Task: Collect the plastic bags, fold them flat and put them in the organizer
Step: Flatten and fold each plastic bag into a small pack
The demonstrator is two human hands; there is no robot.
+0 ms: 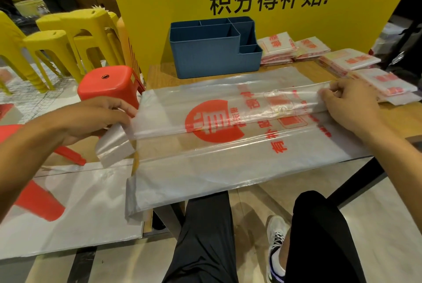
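A wooden table (159, 72) carries a blue organizer (212, 54) at its back. Right of the organizer lie stacks of folded bags (338, 61); in front of it a clear plastic bag (228, 152) lies spread.

Layout. A plastic bag (239, 145) lies spread across the table (397, 116), its near edge overhanging. The organizer (214, 54) stands at the far edge, behind the bag, against an upright board (159, 9). Stacks of folded bags (342, 63) lie right of the organizer. The left hand (91, 120) holds the bag's left end, the right hand (351, 104) its right end. Stools (68, 41) stand far left; more bags (68, 214) lie near left.
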